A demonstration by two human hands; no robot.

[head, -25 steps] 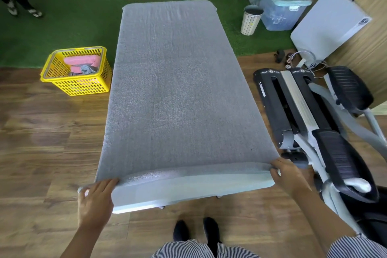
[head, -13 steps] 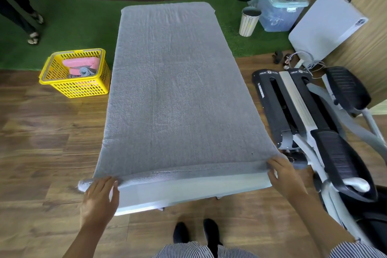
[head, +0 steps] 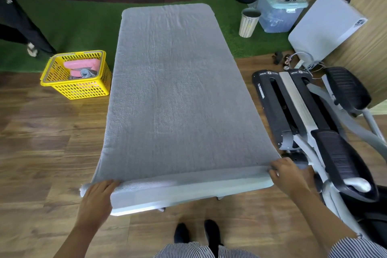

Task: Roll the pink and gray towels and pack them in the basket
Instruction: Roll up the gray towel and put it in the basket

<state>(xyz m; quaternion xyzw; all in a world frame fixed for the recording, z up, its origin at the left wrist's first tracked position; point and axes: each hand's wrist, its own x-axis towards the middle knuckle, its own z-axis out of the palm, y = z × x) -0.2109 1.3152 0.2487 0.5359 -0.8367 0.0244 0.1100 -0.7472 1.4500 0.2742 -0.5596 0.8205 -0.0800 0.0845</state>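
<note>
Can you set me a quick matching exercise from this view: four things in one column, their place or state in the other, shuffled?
Things:
1. gray towel
2. yellow basket
3. left hand
4. right hand

Places or states:
A. on the floor, left of the table, with rolled towels inside
B. at the towel's near right corner
C. spread flat along the table, only its near edge rolled
D. at the towel's near left corner, over the roll's end

Pairs: 1-C, 2-A, 3-D, 4-B

No legible text anywhere.
</note>
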